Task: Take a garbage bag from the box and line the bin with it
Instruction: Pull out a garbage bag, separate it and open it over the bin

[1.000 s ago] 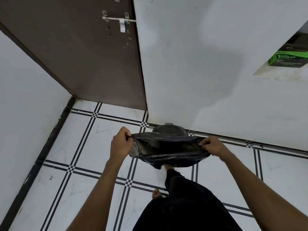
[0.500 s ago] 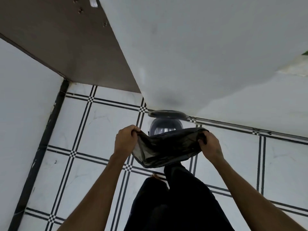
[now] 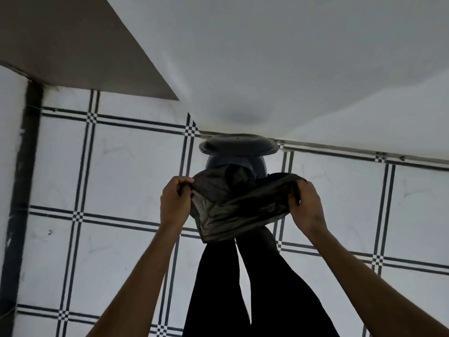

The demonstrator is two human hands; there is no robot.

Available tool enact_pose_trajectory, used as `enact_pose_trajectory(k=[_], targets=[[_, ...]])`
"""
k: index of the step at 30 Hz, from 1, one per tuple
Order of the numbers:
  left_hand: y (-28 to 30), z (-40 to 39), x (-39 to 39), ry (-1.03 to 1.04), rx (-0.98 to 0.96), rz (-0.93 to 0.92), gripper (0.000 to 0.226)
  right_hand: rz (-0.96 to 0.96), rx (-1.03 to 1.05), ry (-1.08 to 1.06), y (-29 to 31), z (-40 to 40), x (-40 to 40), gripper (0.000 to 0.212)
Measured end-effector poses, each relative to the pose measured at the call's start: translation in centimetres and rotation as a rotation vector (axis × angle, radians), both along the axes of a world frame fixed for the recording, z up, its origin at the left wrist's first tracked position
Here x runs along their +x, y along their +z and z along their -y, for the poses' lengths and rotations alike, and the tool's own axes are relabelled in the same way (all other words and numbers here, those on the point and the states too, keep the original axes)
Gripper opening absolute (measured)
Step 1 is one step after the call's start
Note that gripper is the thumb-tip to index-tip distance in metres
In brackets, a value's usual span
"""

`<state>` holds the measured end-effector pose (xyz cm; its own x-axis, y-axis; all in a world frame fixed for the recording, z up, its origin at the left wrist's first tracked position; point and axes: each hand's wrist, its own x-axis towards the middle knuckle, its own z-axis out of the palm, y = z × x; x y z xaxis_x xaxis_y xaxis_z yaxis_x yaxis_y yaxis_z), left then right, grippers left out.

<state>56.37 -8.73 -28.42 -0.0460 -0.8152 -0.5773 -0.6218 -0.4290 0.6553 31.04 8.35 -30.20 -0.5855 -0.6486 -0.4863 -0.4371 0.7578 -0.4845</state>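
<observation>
Both hands up front w/ black garbage bag [image 3: 239,205] stretched between them, held in the air just over the bin [image 3: 237,164]. Left hand [image 3: 176,203] pinches the bag's left edge, fingers curled tight round a bunched bit of plastic. Right hand [image 3: 306,206] grips the right edge the same way, fingers folded over the film, thumb side tucked under. Bag mouth pulled partly apart btwn the two grips, top edge sagging in the middle; rest of the bag hangs crumpled below, bottom corner dangling in front of the dark trouser legs [image 3: 255,288].

Bin is dark, round, standing on the floor against the white wall [image 3: 267,57], lid [image 3: 238,147] tipped up & back vs. the wall. Bin opening mostly hidden behind the bag; can't tell if any plastic is touching the rim. Bag not yet inside the bin.

White floor tiles [image 3: 121,171] w/ dark double lines & small checker squares at crossings. Brown door [image 3: 73,49] upper left, dark skirting strip [image 3: 24,166] down the left side.
</observation>
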Motion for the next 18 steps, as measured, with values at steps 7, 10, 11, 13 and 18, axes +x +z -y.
enact_pose_trajectory(k=[7, 10, 11, 13, 18], targets=[[-14.0, 0.5, 0.3, 0.107, 0.0, -0.048, 0.029, -0.077, -0.058, -0.076, -12.4, 1.4, 1.3, 0.04], [-18.2, 1.3, 0.7, 0.12, -0.036, -0.067, 0.03, -0.096, -0.067, -0.112, -16.3, 2.1, 1.5, 0.043], [-19.1, 1.6, 1.0, 0.136, -0.051, -0.081, 0.031, -0.104, -0.085, -0.118, -16.8, 2.5, 1.5, 0.045], [-20.7, 1.7, 1.5, 0.146, -0.056, -0.078, 0.03, -0.11, -0.11, -0.12, -18.0, 3.1, 1.7, 0.046], [-23.0, 4.7, 1.9, 0.079, 0.038, -0.035, 0.025, -0.059, -0.028, -0.08, -22.5, 4.2, 0.7, 0.052]])
